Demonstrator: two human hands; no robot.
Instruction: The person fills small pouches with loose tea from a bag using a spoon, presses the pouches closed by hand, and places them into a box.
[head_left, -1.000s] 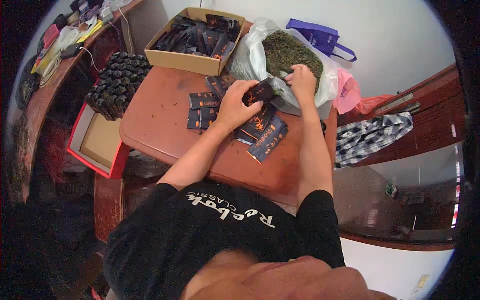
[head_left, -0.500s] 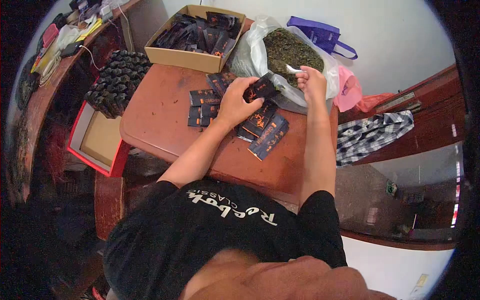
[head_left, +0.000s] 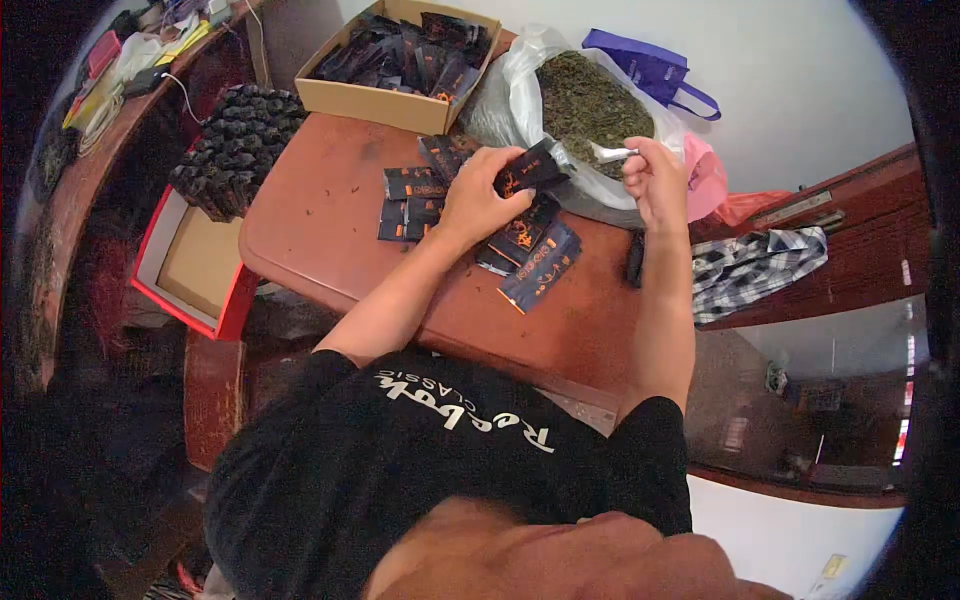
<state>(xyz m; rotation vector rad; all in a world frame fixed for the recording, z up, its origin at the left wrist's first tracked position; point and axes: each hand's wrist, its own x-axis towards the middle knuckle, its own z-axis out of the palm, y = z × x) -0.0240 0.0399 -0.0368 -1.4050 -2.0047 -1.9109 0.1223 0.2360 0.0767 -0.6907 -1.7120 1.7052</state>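
My left hand (head_left: 482, 198) is closed around a small black pouch (head_left: 530, 169) with orange print, its end tilted toward the bag. In my right hand (head_left: 655, 180) is a white spoon (head_left: 612, 153), pinched by the handle, its bowl at the near edge of the dried leaves (head_left: 590, 98). Those dark green-brown leaves fill a clear plastic bag (head_left: 495, 105) rolled open at the top. Under and around my left hand lie several flat black pouches (head_left: 543, 268) with orange print. Whether leaves are inside the held pouch is hidden.
A cardboard box (head_left: 375, 106) full of black pouches stands at the table's (head_left: 330, 220) back left. A purple bag (head_left: 640, 65) and a pink cloth item (head_left: 704, 178) are behind. Left of the table are a red-edged box (head_left: 200, 268) and black molded trays (head_left: 240, 150). A checkered cloth (head_left: 760, 270) hangs right.
My right hand and the spoon have moved right, away from the pouch. My left hand still holds the pouch in nearly the same place. The view has shifted slightly.
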